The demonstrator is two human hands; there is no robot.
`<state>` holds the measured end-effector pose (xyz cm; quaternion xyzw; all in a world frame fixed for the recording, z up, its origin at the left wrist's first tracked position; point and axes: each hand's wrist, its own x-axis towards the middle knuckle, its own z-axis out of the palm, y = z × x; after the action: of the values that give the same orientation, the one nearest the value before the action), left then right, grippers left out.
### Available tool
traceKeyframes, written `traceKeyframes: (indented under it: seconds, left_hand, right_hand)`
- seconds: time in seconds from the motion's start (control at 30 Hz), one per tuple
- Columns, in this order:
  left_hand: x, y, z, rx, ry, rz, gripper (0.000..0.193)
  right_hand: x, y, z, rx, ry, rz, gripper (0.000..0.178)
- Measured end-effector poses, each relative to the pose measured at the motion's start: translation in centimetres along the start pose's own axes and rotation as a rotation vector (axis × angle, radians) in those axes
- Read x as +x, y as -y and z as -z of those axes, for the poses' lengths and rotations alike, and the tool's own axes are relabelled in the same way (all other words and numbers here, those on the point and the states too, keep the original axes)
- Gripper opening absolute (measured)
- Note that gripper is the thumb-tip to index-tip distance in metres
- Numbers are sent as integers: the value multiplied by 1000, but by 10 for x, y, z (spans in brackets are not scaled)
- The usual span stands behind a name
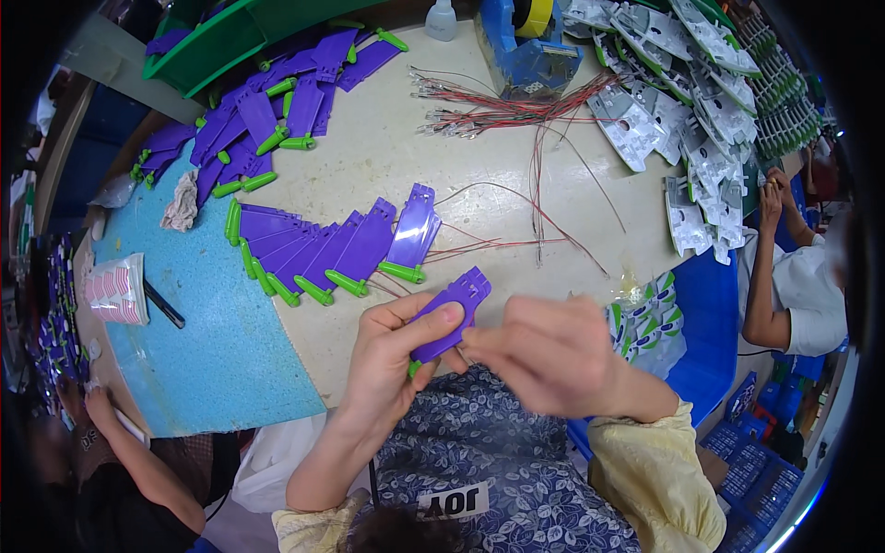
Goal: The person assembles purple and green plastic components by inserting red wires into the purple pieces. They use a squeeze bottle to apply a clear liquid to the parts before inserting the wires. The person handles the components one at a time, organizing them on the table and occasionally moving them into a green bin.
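A flat purple plastic piece (444, 324) with a green tip is held up at the table's near edge. My left hand (392, 355) wraps round it, thumb pressed on its face. My right hand (562, 355) is closed in a pinch at the piece's right edge; what the fingertips grip is hidden. Just beyond lies a fanned row of like purple pieces (323, 249) with green ends, the rightmost one (413, 230) looking shiny. Thin red and dark wires (516, 241) run across the table from that row toward the right.
Bundled wires (516, 112) lie beside a blue tape dispenser (530, 55). White-grey plastic shells (710, 129) pile up at the right. More purple pieces (249, 120) heap near a green bin (212, 46). A blue mat (212, 350) covers the left side. Co-workers' arms (770, 249) show at both sides.
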<state>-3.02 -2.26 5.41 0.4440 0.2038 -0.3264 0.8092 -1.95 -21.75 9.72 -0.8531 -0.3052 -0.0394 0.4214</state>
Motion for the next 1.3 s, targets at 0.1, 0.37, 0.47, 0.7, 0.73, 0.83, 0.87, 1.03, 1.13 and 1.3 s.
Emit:
traceKeyframes:
  seconds: [0.1, 0.37, 0.47, 0.7, 0.73, 0.83, 0.87, 1.03, 1.13, 1.3]
  left_hand:
    - [-5, 6, -5, 276, -142, -226, 19]
    - [-21, -19, 42, 1239, -102, -820, 56]
    - [-15, -82, 90, 1768, -381, -962, 91]
    - [-6, -101, 138, 1889, -280, -789, 85]
    - [-11, -93, 138, 1843, -265, -722, 79]
    - [-26, -65, 135, 1696, -279, -924, 65]
    - [-31, -57, 134, 1652, -289, -949, 64]
    - [-40, -28, 129, 1398, -340, -1013, 65]
    - [-51, -27, 137, 1393, -395, -973, 59]
    - [-50, 1, 138, 1030, -504, -933, 50]
  right_hand:
    - [9, -25, 10, 19, -54, -139, 17]
    - [54, -67, 30, 278, 365, -302, 24]
    - [96, -89, 20, 37, 466, -399, 33]
    - [101, -82, -55, 90, 437, 49, 52]
    - [96, -80, -62, 65, 387, 68, 52]
    - [84, -69, -82, -41, 262, 143, 56]
    - [89, -64, -87, -48, 276, 145, 56]
    - [115, -46, -95, -155, 417, 349, 62]
    - [122, -37, -100, -52, 459, 410, 62]
    - [138, -35, -113, 103, 680, 407, 57]
